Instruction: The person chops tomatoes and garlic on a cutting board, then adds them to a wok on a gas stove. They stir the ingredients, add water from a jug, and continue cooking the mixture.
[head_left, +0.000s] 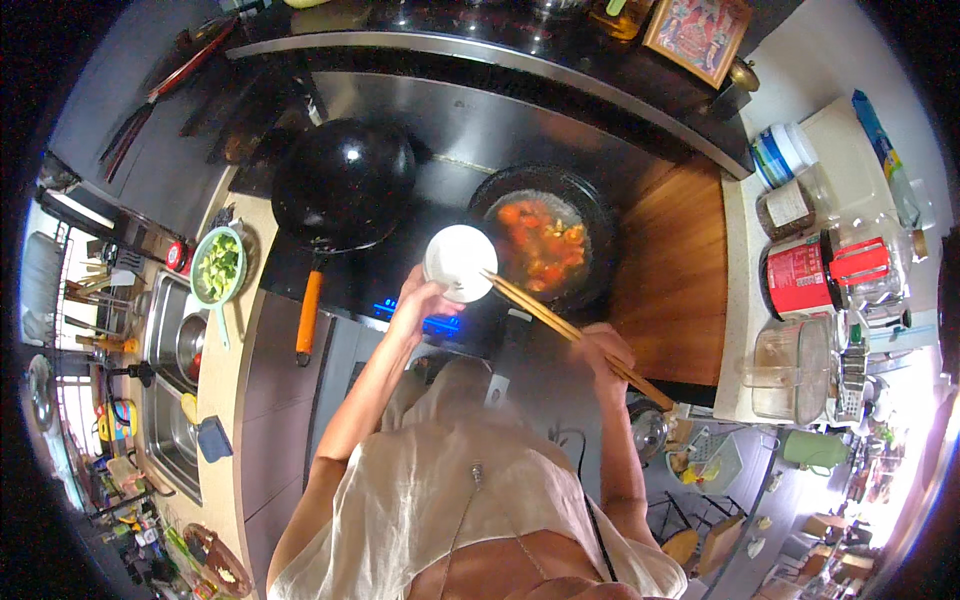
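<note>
My left hand (429, 294) grips a small white bowl (460, 259) by its lower left rim, holding it above the front of the stove. A pair of wooden chopsticks (551, 319) runs from my right hand (604, 349) to the bowl, their tips at its right inner side. What little the bowl contains is too bright to make out. Just right of the bowl, a dark frying pan (600, 247) holds red tomato pieces (536, 240) in liquid. The pan's handle (516, 334) points toward me.
Left on the stove (442, 191) sits a black wok (341, 184) with an orange handle (307, 315). A green strainer (196, 277) of chopped green vegetables (220, 262) rests by the sink (169, 427). Jars and a glass container (791, 367) line the right counter, beyond a wooden board (675, 277).
</note>
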